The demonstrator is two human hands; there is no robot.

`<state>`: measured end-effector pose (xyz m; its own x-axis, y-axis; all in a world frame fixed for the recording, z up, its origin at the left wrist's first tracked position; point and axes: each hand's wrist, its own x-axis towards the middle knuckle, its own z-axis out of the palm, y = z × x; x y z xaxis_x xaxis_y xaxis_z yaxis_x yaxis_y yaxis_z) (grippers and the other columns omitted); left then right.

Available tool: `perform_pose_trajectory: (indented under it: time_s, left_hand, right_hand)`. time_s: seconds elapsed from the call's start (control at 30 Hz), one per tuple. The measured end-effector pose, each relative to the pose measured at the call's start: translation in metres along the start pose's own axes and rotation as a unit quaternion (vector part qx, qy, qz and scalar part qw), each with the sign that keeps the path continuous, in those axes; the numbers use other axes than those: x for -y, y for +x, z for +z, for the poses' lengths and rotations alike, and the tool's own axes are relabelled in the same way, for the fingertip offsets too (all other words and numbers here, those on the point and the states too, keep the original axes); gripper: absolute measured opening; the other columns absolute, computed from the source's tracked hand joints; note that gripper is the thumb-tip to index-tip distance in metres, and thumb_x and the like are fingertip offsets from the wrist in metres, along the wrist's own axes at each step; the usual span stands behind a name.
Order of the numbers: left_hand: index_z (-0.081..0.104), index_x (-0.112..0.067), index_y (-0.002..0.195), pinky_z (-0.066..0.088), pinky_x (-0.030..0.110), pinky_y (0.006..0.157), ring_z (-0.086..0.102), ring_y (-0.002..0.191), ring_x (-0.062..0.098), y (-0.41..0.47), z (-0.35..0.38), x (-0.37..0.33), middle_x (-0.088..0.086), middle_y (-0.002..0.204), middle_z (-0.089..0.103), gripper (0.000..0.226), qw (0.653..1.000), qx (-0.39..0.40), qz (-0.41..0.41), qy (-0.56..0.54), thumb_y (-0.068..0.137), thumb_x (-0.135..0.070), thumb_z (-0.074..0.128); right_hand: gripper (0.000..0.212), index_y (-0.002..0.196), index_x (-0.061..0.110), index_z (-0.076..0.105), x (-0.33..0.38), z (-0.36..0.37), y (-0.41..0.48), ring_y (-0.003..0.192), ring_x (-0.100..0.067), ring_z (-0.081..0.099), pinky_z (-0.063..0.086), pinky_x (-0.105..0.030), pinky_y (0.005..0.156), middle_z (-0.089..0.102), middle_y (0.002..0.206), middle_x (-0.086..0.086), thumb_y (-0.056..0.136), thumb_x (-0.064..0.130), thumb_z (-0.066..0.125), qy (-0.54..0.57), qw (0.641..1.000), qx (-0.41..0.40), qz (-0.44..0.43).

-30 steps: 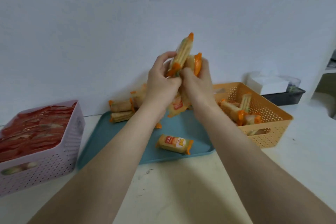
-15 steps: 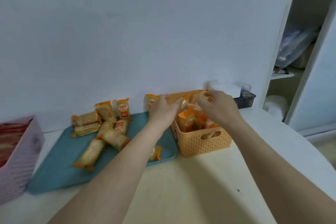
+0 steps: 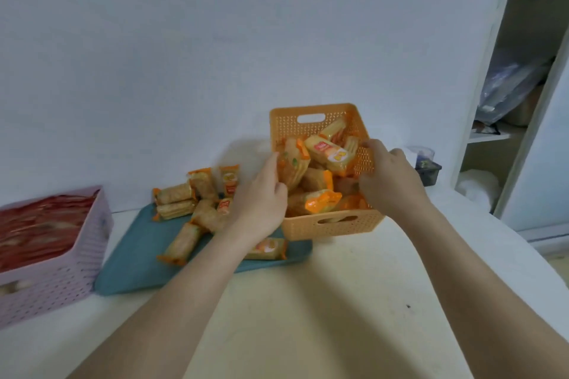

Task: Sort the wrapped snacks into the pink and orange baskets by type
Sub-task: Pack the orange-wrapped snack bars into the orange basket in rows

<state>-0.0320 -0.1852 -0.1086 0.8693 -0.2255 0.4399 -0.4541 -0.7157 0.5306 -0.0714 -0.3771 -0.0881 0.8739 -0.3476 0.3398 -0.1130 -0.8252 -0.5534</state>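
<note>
1. Since a second ago the bundle of orange-wrapped snacks (image 3: 329, 152) has come down from mid-air above the teal tray (image 3: 129, 261) and now lies heaped in the orange basket (image 3: 332, 228). Both hands have dropped to the basket's sides.
2. My left hand (image 3: 261, 203) is at the basket's 9 o'clock rim. Its thumb lies along an upright packet (image 3: 292, 168) and its fingers are curled. I cannot tell whether it is pinching that packet or only steadying it.
3. My right hand (image 3: 391, 181) is at the 3 o'clock wall, with its fingers bent in over the rim. They are too blurred for me to tell whether they hold the wall, a packet or nothing.
4. More packets of the same orange type (image 3: 181, 243) lie loose on the tray, at 9 o'clock from the orange basket. The pink basket (image 3: 55, 286), further out at 9 o'clock, is packed with red-wrapped snacks (image 3: 40, 224).
5. I judge these packets to be light, with slick, crinkly film over what look like brittle biscuits.
6. I would take each one across the middle of its long body with a gentle pinch. The crimped orange ends would probably slip or tear.
7. A handful of them would probably slide apart, so I would keep the loads small.
</note>
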Motion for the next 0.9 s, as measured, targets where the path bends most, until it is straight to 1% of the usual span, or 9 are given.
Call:
perform_pose_trajectory:
  time_s: [0.1, 0.17, 0.27, 0.43, 0.53, 0.6, 0.67, 0.73, 0.9]
  left_hand:
    - [0.03, -0.026, 0.149, 0.051, 0.039, 0.068, 0.061, 0.073, 0.018, -0.033, -0.048, 0.016, -0.003, 0.081, 0.063, 0.055, 0.999, -0.043, 0.007, 0.01, 0.097, -0.017, 0.041]
    - [0.033, -0.029, 0.147, 0.051, 0.036, 0.067, 0.061, 0.071, 0.013, -0.062, -0.074, 0.031, -0.006, 0.081, 0.064, 0.055, 0.999, -0.047, -0.011, 0.004, 0.096, -0.013, 0.044]
    - [0.037, -0.038, 0.143, 0.055, 0.048, 0.067, 0.065, 0.07, 0.018, -0.106, -0.101, 0.058, -0.003, 0.087, 0.07, 0.054, 0.996, -0.028, -0.067, -0.06, 0.093, -0.018, 0.045]
    - [0.041, -0.035, 0.141, 0.049, 0.037, 0.057, 0.062, 0.061, 0.013, -0.164, -0.122, 0.09, -0.001, 0.071, 0.068, 0.055, 0.995, -0.05, -0.086, 0.0, 0.093, -0.01, 0.047]
    - [0.042, -0.038, 0.139, 0.054, 0.045, 0.073, 0.068, 0.077, 0.014, -0.185, -0.131, 0.11, -0.003, 0.088, 0.072, 0.056, 0.993, -0.039, -0.108, -0.016, 0.091, -0.009, 0.048]
    - [0.046, -0.037, 0.136, 0.053, 0.04, 0.071, 0.064, 0.072, 0.01, -0.192, -0.136, 0.121, 0.007, 0.089, 0.068, 0.055, 0.991, -0.032, -0.127, -0.009, 0.09, -0.008, 0.05]
    - [0.051, -0.04, 0.13, 0.05, 0.036, 0.058, 0.059, 0.063, 0.009, -0.193, -0.138, 0.128, 0.013, 0.092, 0.066, 0.053, 0.989, -0.033, -0.143, -0.025, 0.09, -0.005, 0.051]
    - [0.051, -0.044, 0.126, 0.054, 0.038, 0.053, 0.066, 0.067, 0.014, -0.19, -0.135, 0.129, 0.001, 0.095, 0.071, 0.051, 0.986, -0.026, -0.155, -0.056, 0.091, -0.006, 0.049]
    - [0.047, -0.041, 0.132, 0.057, 0.044, 0.06, 0.068, 0.072, 0.013, -0.175, -0.118, 0.124, -0.004, 0.098, 0.071, 0.048, 0.988, -0.005, -0.15, -0.047, 0.094, -0.013, 0.046]
  right_hand:
    - [0.046, 0.134, 0.028, 0.04, 0.037, 0.0, -0.026, 0.109, -0.036, 0.047, 0.043, -0.044, 0.082, 0.043, 0.112, -0.01, 0.089, 0.027, 0.047, -0.092, 0.994, 0.017, -0.062]
    - [0.045, 0.133, 0.028, 0.042, 0.061, 0.009, -0.049, 0.119, -0.034, 0.037, 0.038, -0.047, 0.09, 0.042, 0.124, -0.011, 0.089, 0.034, 0.048, -0.151, 0.981, 0.007, -0.123]
    - [0.051, 0.139, 0.03, 0.04, 0.086, 0.02, -0.083, 0.123, -0.033, 0.032, 0.034, -0.045, 0.098, 0.04, 0.135, -0.012, 0.088, 0.031, 0.046, -0.107, 0.974, -0.002, -0.199]
    - [0.057, 0.139, 0.033, 0.041, 0.107, 0.043, -0.118, 0.134, -0.03, 0.022, 0.032, -0.043, 0.103, 0.031, 0.145, -0.008, 0.084, 0.025, 0.053, -0.081, 0.958, 0.013, -0.276]
    - [0.054, 0.138, 0.03, 0.042, 0.1, 0.06, -0.12, 0.124, -0.024, 0.04, 0.033, -0.032, 0.104, 0.041, 0.133, -0.007, 0.086, 0.025, 0.057, 0.094, 0.971, 0.066, -0.211]
    - [0.047, 0.136, 0.027, 0.044, 0.087, 0.071, -0.113, 0.11, -0.02, 0.053, 0.041, -0.031, 0.096, 0.048, 0.127, -0.007, 0.09, 0.023, 0.055, 0.161, 0.972, 0.098, -0.14]
    - [0.04, 0.135, 0.023, 0.046, 0.074, 0.085, -0.103, 0.106, -0.02, 0.057, 0.045, -0.031, 0.089, 0.054, 0.127, -0.009, 0.095, 0.021, 0.05, 0.136, 0.976, 0.135, -0.1]
    - [0.043, 0.139, 0.023, 0.043, 0.062, 0.103, -0.092, 0.115, -0.023, 0.055, 0.043, -0.033, 0.092, 0.054, 0.133, -0.01, 0.097, 0.021, 0.048, 0.068, 0.98, 0.173, -0.072]
    - [0.047, 0.136, 0.038, 0.041, 0.043, 0.141, -0.07, 0.122, -0.029, 0.048, 0.042, -0.041, 0.098, 0.056, 0.127, -0.008, 0.089, 0.047, 0.046, -0.11, 0.955, 0.252, -0.11]
